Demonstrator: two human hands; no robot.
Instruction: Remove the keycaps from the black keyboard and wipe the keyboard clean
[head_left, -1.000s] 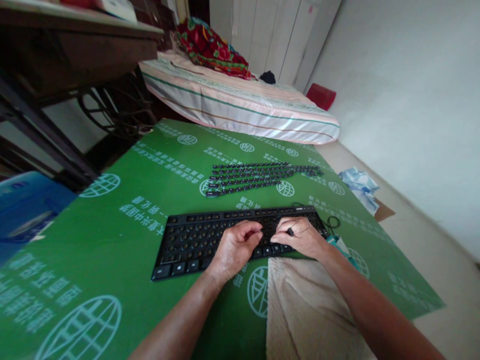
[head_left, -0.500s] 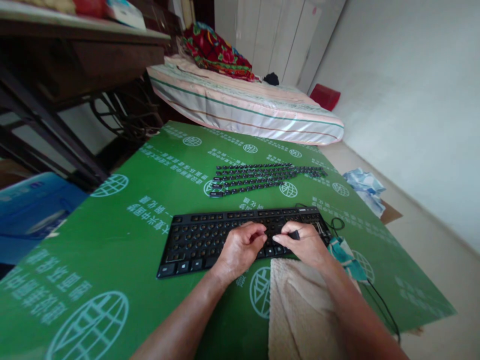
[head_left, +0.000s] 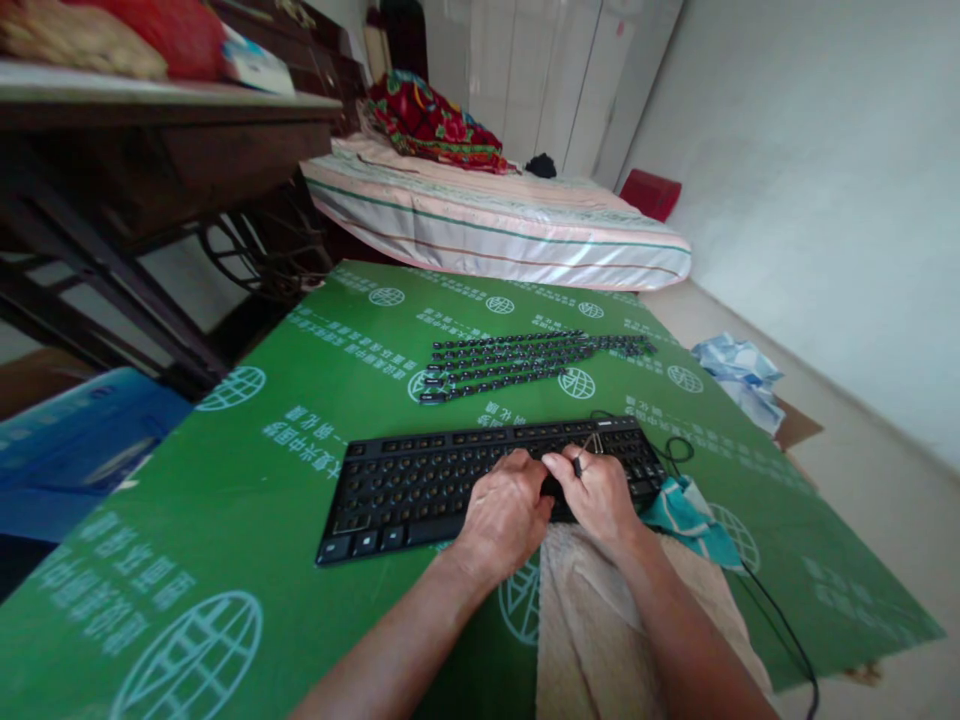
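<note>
A black keyboard lies on the green table, most of its keycaps off and a few still on along the front row. Over its front right part, my left hand is closed, fingers curled down; what they grip is hidden. Close beside it, my right hand is closed around what looks like a wire keycap puller, its thin metal prongs pointing up and away. Beyond the keyboard, loose black keycaps lie in several rows. A beige cloth lies under my right forearm.
A teal checked cloth sits at the keyboard's right, beside a black cable. The green tabletop ends at a bed. At left stand a dark wooden table and a blue box.
My hands have come together, the left moving right and lower. The wire prongs now stand up between the right fingers instead of pointing right. The view has tilted slightly upward.
</note>
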